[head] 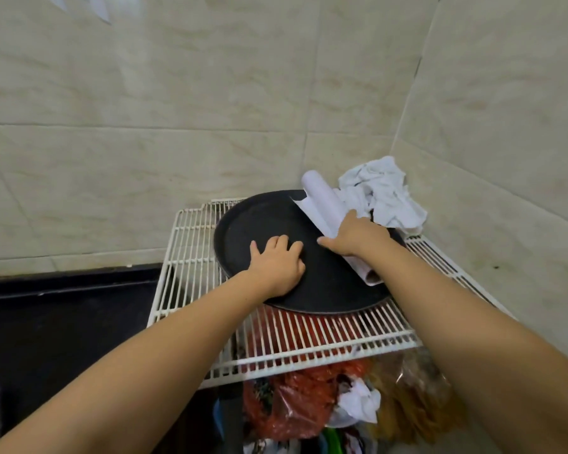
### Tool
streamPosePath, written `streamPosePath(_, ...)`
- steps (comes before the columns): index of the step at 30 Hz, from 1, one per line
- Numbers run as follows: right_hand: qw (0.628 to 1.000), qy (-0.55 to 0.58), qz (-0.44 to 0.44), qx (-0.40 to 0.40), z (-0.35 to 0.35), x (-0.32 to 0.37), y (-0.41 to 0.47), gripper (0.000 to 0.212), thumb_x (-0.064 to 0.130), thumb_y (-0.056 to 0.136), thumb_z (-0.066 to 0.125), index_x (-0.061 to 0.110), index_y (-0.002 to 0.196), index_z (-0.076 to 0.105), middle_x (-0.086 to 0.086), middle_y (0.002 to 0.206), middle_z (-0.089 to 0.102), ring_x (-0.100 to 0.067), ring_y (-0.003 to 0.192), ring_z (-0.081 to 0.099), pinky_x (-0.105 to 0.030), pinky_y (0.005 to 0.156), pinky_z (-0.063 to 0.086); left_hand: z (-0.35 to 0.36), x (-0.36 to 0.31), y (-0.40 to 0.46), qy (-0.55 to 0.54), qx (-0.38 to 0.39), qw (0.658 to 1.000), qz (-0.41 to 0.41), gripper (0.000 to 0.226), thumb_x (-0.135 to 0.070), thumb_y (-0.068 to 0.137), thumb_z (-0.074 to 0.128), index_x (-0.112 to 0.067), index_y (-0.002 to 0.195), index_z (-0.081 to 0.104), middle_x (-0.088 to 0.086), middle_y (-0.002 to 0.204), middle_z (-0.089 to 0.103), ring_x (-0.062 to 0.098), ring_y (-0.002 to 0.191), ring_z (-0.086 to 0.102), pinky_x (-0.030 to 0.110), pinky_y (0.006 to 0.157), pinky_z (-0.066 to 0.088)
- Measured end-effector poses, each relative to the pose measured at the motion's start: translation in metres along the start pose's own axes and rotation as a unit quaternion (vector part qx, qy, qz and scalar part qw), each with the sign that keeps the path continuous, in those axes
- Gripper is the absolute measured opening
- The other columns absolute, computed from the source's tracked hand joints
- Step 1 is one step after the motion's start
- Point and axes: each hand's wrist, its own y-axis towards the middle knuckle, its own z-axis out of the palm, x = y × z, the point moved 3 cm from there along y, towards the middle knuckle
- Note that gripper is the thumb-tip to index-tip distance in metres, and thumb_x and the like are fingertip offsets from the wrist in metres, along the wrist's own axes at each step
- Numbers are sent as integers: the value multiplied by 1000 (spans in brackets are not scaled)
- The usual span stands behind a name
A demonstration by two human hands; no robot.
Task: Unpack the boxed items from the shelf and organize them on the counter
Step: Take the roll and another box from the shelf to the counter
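Observation:
A round black tray lies on a white wire shelf in the tiled corner. My left hand rests on the tray's middle with its fingers curled and nothing held. A roll of white paper lies across the tray's right side. My right hand lies over the roll's middle and grips it. A crumpled white cloth sits behind the roll against the wall. No box shows on the shelf.
Under the wire shelf hang plastic bags: a red one, a brownish clear one and white crumpled paper. A dark counter runs to the left. Tiled walls close in the back and right.

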Motion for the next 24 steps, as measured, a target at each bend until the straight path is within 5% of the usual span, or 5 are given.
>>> streamPosePath(3,999,-32,8,-11,12,4,-3,98,39,84,63,14,150,-5,-21,146,29,-38,120,49,-40,79,45,0,0,0,5,3,1000,-2,45,-35,97,26,-20,140,29,12,151,24,30,142,15,64,111,3)
streamPosePath(8,997,-2,-34,-63,3,-9,-6,80,35,87,57,17,148,9,-22,135,40,-38,110,53,-37,71,38,-4,-2,-2,23,10,1000,11,45,-36,98,27,-19,139,31,13,149,28,31,140,20,64,111,9)
streamPosePath(13,986,75,-89,-116,-28,13,-21,70,34,85,54,16,142,19,-19,118,51,-36,99,55,-36,71,43,-43,15,-19,22,-7,999,22,38,-39,97,34,-15,117,56,11,117,58,27,103,55,44,85,47)
streamPosePath(18,959,195,-197,-46,-52,97,-53,56,29,81,56,16,132,38,-13,116,58,-33,99,58,-43,86,51,-101,82,-74,-64,-169,984,-2,28,-25,95,42,-5,93,63,18,94,65,33,87,60,36,72,42)
streamPosePath(24,895,311,-316,51,-39,227,-125,49,21,81,61,14,127,47,-3,105,54,-22,86,53,-28,65,39,-116,224,-186,-108,-218,957,-161,26,-23,95,42,-8,93,62,18,87,67,31,79,60,35,63,40)
